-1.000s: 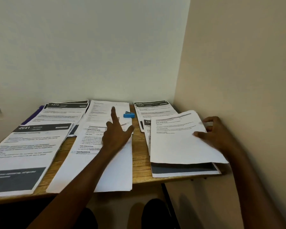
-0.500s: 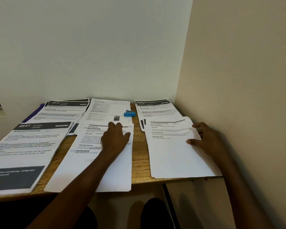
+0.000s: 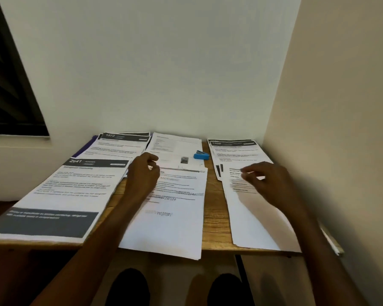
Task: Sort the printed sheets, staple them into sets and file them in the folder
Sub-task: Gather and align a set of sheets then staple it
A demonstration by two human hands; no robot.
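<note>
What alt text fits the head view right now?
Both hands, left hand and right hand, hover loosely curled over printed sheets spread in piles across a wooden table; a blue stapler lies near the back wall.

**Dim, soft light and motion blur**

The light is dim and even, with no glare. The right hand [image 3: 272, 184] casts a soft shadow on the sheets [image 3: 252, 217] beneath it. Both hands and the printed text look smeared. Wall [image 3: 164, 62] edges bend outward toward the frame's borders.
</note>
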